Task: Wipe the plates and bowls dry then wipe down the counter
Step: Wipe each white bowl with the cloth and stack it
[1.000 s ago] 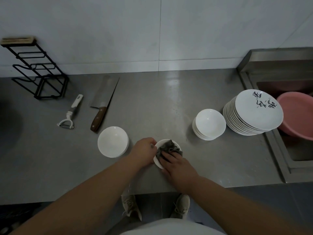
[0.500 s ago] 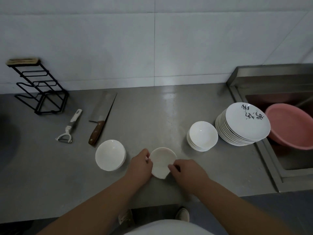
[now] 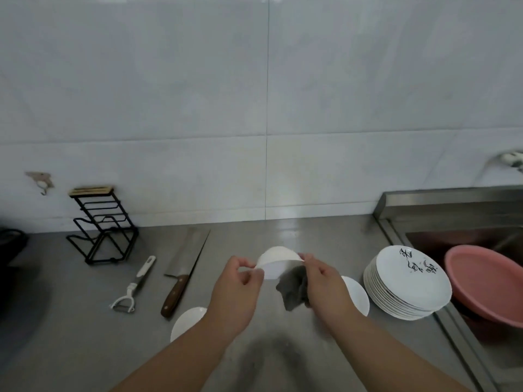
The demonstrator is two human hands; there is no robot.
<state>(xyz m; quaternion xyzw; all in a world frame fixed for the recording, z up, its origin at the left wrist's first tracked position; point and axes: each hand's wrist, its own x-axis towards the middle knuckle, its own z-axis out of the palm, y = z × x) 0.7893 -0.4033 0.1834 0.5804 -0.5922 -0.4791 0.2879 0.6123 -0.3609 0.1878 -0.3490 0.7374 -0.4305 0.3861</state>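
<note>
Above the steel counter (image 3: 85,343) I hold a small white bowl (image 3: 276,263), tilted with its opening towards me. My left hand (image 3: 236,290) pinches its left rim. My right hand (image 3: 325,284) pinches the right rim and grips a grey cloth (image 3: 293,290) that hangs below the bowl. A white bowl (image 3: 186,323) sits on the counter under my left forearm. Part of a stack of white bowls (image 3: 356,295) shows behind my right hand. A stack of white plates (image 3: 407,281) with black script stands to the right.
A cleaver (image 3: 185,267) with a wooden handle and a white peeler (image 3: 133,287) lie on the counter at left. A black wire rack (image 3: 102,227) stands by the tiled wall. At right, a pink basin (image 3: 486,281) sits in the sink (image 3: 452,236).
Both hands have lifted the bowl off the counter and tipped it up. The cloth, which was inside the bowl and then hidden, now hangs from my right hand. The camera has tilted up.
</note>
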